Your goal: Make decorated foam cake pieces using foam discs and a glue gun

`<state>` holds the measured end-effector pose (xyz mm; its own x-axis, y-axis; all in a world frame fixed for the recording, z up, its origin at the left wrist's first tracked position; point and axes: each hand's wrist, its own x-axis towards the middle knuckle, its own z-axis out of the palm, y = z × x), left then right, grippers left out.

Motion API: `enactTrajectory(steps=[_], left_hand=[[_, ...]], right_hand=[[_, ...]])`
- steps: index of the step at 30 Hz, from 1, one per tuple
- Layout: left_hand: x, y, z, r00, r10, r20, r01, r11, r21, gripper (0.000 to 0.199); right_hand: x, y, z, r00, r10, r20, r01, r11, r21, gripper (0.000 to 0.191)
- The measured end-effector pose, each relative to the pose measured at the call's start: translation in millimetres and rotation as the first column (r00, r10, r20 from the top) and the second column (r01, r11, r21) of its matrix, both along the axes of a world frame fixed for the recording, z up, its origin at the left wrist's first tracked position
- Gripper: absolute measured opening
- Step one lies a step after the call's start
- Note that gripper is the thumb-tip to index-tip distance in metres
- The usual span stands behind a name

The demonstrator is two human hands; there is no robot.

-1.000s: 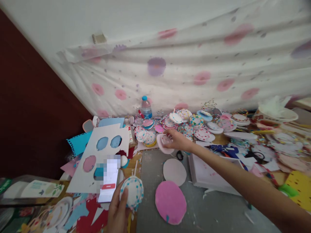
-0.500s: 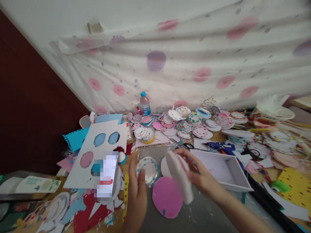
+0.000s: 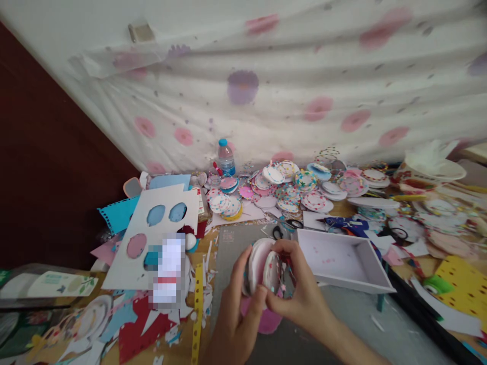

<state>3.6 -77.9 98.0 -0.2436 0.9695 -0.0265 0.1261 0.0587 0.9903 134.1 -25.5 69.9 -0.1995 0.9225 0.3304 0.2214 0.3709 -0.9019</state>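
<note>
Close together over the grey cutting mat [image 3: 232,253], both of my hands hold round craft pieces on edge. My left hand [image 3: 239,309] is closed around a thick white disc [image 3: 254,268] with a pinkish inner face. A smaller bead-trimmed disc [image 3: 272,271] is gripped in my right hand [image 3: 300,289], its edge against the white one. Whether the two are joined, I cannot tell. Beneath my hands a magenta paper circle [image 3: 270,324] lies on the mat, partly covered by my fingers.
An open white box [image 3: 342,258] stands right of my hands, a blue glue gun [image 3: 348,224] behind it. Black-handled scissors [image 3: 277,232] lie behind my hands. Many beaded discs [image 3: 289,192] line the back. Cut white card [image 3: 131,253] and paper scraps lie left.
The beaded disc has been lifted off the mat and brought against the white disc. Both hands have come together; the white disc now sits in my left hand instead of my right.
</note>
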Motion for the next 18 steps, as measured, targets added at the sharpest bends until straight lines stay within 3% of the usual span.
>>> enactTrajectory(steps=[5,10,14,18], left_hand=[[-4,-1,-6.5,0.997,-0.065,-0.036,0.065,0.998,-0.008,0.050],[-28,11,-13.7,0.998,-0.025,-0.051,0.021,0.997,-0.078,0.048],[-88,41,-8.4,0.981,0.138,-0.137,-0.144,0.989,-0.030,0.049],[-164,95,5.2,0.938,0.282,-0.203,-0.270,0.959,0.081,0.050]], right_hand=[[-3,-2,-5.0,0.997,-0.023,-0.078,0.016,0.996,-0.093,0.043],[10,0,-9.1,0.966,-0.066,-0.252,-0.033,0.928,-0.370,0.038],[27,-2,-11.1,0.961,-0.048,-0.273,-0.081,0.892,-0.445,0.036],[33,-12,-12.9,0.969,-0.065,-0.237,-0.046,0.900,-0.434,0.038]])
